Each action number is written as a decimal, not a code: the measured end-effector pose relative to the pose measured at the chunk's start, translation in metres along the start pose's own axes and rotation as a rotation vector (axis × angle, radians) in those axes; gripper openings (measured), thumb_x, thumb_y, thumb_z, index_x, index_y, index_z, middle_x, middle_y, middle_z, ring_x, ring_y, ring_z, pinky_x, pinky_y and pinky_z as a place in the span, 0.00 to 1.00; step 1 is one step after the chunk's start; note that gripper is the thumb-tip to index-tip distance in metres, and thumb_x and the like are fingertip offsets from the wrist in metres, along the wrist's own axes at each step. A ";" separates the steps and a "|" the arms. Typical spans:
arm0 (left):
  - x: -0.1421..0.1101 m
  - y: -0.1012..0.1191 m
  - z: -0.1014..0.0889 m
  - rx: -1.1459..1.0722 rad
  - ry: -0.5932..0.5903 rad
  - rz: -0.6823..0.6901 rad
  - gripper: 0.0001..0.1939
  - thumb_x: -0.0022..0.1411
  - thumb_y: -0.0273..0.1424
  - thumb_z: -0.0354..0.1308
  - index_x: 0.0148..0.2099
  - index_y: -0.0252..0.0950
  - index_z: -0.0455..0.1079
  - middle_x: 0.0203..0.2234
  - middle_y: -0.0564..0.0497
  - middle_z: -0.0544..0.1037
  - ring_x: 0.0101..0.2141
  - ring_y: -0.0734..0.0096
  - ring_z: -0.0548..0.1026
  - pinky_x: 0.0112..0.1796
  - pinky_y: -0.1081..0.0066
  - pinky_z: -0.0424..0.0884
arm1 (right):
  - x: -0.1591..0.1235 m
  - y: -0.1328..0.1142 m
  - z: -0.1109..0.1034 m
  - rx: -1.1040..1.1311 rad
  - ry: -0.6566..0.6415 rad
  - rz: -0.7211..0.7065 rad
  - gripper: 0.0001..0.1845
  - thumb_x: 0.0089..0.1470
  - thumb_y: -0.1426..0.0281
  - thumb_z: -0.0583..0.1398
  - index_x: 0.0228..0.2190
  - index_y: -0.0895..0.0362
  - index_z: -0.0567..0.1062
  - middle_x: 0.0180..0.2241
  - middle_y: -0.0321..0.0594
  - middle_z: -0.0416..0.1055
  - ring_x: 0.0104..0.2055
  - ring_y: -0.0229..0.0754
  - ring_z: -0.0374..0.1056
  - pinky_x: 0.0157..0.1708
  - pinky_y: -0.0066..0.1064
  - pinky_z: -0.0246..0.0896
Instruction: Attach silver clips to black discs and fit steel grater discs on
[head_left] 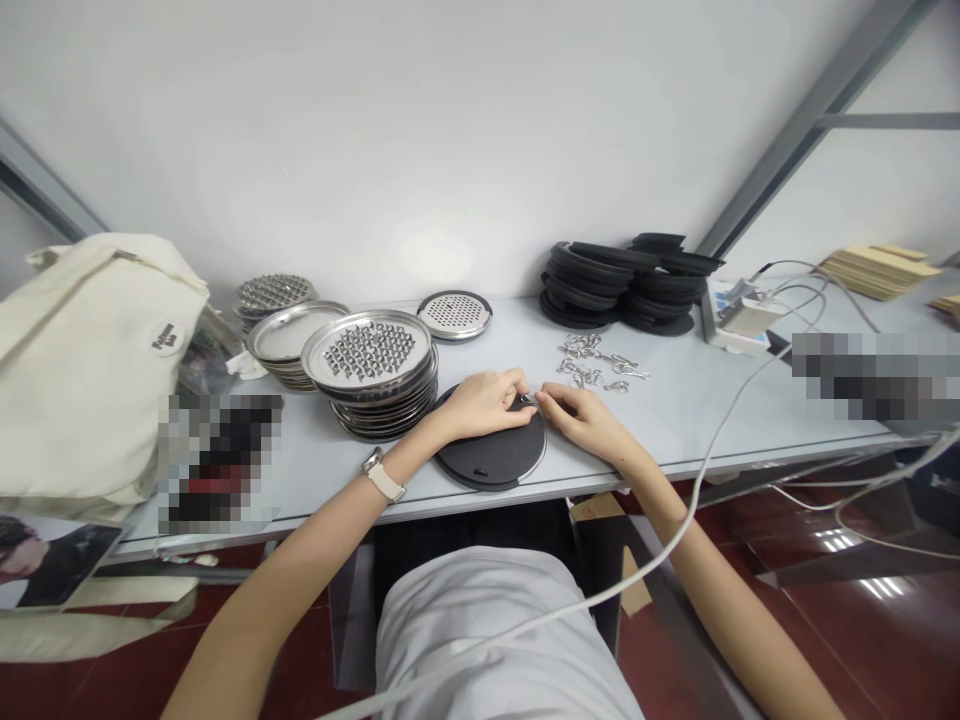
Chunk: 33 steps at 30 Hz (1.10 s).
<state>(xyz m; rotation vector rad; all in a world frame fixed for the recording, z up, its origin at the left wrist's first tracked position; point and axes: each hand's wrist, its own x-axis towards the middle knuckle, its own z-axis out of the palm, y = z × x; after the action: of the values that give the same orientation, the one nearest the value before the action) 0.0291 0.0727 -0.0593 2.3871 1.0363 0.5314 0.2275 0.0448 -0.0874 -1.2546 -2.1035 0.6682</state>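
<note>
A round black disc [495,455] with a thin metal edge lies flat near the table's front. Over its upper part rests my left hand [484,403], fingers curled and pinching toward the disc's far right edge. My right hand [574,412] meets it there, thumb and forefinger pressed together at a small shiny metal piece [528,398]. That piece is mostly hidden by the fingertips, and it resembles the wire clips [592,362] scattered behind my right hand. Left of the disc stands a stack of round metal graters [371,365].
Black round covers [600,280] are piled at the back right, beside a power strip [739,320]. A single grater in a black rim [455,313] lies at the back. A cream bag [97,370] stands left. A white cable [709,460] hangs across the front.
</note>
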 end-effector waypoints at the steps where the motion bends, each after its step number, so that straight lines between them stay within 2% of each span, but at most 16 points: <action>1: 0.000 0.000 0.000 0.002 0.000 -0.001 0.10 0.58 0.38 0.58 0.38 0.38 0.66 0.19 0.60 0.68 0.22 0.75 0.65 0.25 0.74 0.55 | 0.000 0.000 0.000 -0.001 -0.002 0.001 0.19 0.63 0.61 0.49 0.23 0.55 0.59 0.19 0.31 0.56 0.24 0.36 0.54 0.27 0.29 0.49; 12: 0.000 -0.001 0.001 0.001 -0.005 0.009 0.10 0.58 0.38 0.58 0.39 0.38 0.66 0.20 0.60 0.68 0.22 0.75 0.65 0.25 0.75 0.54 | 0.000 -0.001 -0.002 -0.021 0.018 0.006 0.20 0.64 0.61 0.49 0.22 0.55 0.58 0.19 0.31 0.57 0.23 0.36 0.54 0.27 0.29 0.49; 19: 0.000 0.002 -0.001 0.015 -0.007 0.013 0.11 0.58 0.38 0.58 0.39 0.38 0.64 0.20 0.60 0.67 0.22 0.75 0.65 0.25 0.74 0.54 | 0.000 -0.002 -0.001 -0.016 -0.024 0.000 0.20 0.64 0.61 0.48 0.22 0.56 0.61 0.19 0.32 0.58 0.24 0.36 0.55 0.27 0.29 0.49; 27: -0.001 0.002 0.000 -0.037 0.050 0.047 0.13 0.60 0.36 0.55 0.46 0.38 0.63 0.19 0.61 0.65 0.22 0.75 0.64 0.27 0.74 0.59 | 0.001 -0.003 -0.001 -0.003 -0.036 -0.015 0.20 0.63 0.60 0.48 0.24 0.57 0.65 0.20 0.33 0.61 0.24 0.37 0.57 0.27 0.29 0.51; 30: -0.006 0.021 -0.015 -0.142 0.038 0.158 0.09 0.63 0.34 0.52 0.43 0.37 0.68 0.26 0.55 0.71 0.25 0.75 0.67 0.30 0.73 0.63 | 0.000 -0.004 -0.003 0.033 -0.038 -0.018 0.18 0.62 0.60 0.50 0.26 0.57 0.68 0.23 0.36 0.66 0.26 0.39 0.60 0.28 0.30 0.53; 33: -0.023 0.057 -0.044 -0.249 -0.142 0.333 0.14 0.65 0.33 0.47 0.43 0.39 0.74 0.38 0.48 0.76 0.33 0.71 0.72 0.35 0.70 0.68 | -0.001 -0.009 -0.005 0.049 -0.044 -0.012 0.16 0.60 0.61 0.52 0.25 0.57 0.69 0.23 0.38 0.68 0.27 0.41 0.61 0.28 0.31 0.54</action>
<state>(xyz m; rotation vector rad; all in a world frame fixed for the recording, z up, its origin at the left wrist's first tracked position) 0.0242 0.0329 0.0048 2.3406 0.4812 0.5597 0.2259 0.0406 -0.0781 -1.2101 -2.1156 0.7443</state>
